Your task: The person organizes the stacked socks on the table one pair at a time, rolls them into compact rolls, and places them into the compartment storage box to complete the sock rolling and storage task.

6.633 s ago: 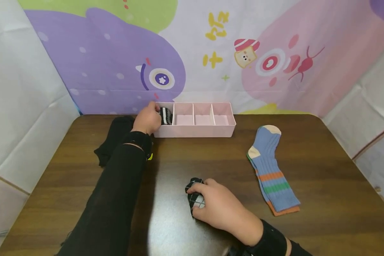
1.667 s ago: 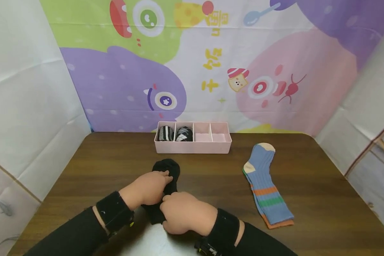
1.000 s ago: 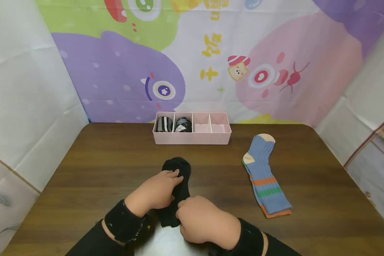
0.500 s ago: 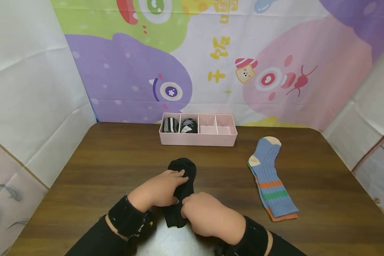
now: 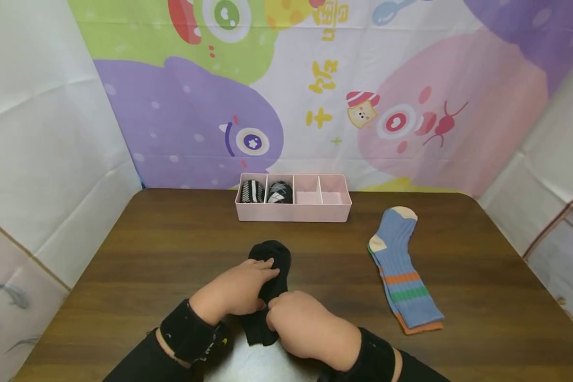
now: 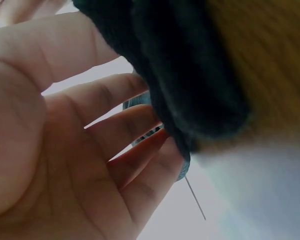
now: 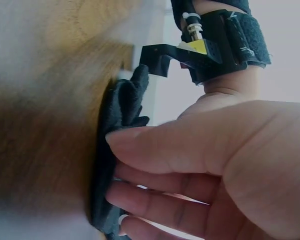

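A black sock (image 5: pixel 273 254) lies on the brown table in the head view, toe end toward the back. My left hand (image 5: pixel 234 289) rests on it with straight fingers spread over the middle part; the left wrist view shows those fingers (image 6: pixel 135 120) against the dark fabric. From the right, my right hand (image 5: pixel 310 329) has curled fingers at the cuff end and pinches the sock's edge. Folded black layers (image 7: pixel 122 102) show beside the right thumb in the right wrist view. Both hands cover part of the sock.
A pink divided box (image 5: pixel 293 213) stands at the back. A rolled striped sock (image 5: pixel 253 192) and a rolled argyle sock (image 5: pixel 280 193) fill its two left compartments. To the right lies a pair of blue socks (image 5: pixel 403 270) with orange and green stripes. A cartoon cloth hangs behind.
The argyle sock, earlier under my right hand, now sits in the second compartment. The black sock came from the back left to the middle. Over the last half second, the hands barely moved.
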`<action>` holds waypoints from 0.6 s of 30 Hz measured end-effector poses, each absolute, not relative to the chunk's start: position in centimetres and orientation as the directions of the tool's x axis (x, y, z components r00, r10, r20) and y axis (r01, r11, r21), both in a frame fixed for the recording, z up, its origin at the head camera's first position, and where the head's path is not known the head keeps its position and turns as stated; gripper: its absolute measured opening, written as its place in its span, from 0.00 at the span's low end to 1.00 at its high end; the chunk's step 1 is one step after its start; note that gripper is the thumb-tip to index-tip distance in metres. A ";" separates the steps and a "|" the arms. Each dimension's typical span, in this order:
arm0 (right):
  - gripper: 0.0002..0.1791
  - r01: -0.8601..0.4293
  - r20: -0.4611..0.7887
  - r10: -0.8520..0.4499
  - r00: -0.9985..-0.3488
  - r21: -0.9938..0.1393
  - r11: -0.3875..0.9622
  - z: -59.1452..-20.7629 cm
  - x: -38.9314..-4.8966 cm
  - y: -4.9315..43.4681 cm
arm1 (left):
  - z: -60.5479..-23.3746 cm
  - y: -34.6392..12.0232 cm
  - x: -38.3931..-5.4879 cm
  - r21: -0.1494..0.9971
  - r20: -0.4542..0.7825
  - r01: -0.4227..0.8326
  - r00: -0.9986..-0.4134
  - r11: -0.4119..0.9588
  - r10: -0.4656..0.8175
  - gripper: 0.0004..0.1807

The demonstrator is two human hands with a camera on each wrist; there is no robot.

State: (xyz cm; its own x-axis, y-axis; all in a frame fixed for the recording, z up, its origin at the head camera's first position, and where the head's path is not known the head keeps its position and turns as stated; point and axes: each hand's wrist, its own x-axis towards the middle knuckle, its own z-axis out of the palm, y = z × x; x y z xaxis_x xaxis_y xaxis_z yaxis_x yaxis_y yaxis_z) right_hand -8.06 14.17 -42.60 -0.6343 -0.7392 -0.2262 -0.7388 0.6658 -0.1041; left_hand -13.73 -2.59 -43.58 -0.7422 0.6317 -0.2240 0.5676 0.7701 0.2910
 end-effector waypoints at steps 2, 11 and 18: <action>0.07 -0.734 -0.219 -0.735 -0.641 -0.104 0.671 -42.7 -8.1 14.1 | -43.7 -2.5 -13.7 0.289 -0.221 0.569 -0.743 0.770 0.632 0.36; 0.08 -0.735 -0.187 -0.742 -0.643 -0.121 0.667 -43.5 -8.4 14.0 | -43.8 -1.8 -13.4 0.273 -0.211 0.564 -0.756 0.780 0.620 0.32; 0.07 -0.764 -0.168 -0.765 -0.622 -0.085 0.640 -43.7 -8.5 13.5 | -43.9 -2.1 -13.5 0.274 -0.219 0.548 -0.765 0.790 0.606 0.32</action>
State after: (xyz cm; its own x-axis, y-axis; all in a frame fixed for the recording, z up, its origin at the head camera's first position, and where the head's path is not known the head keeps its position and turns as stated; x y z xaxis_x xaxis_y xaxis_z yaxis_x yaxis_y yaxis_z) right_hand -8.55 13.52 -43.67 -0.6218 -0.7649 -0.1685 -0.7639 0.6397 -0.0853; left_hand -13.48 -2.08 -43.88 -0.7645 0.6062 -0.2192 0.5480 0.7903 0.2743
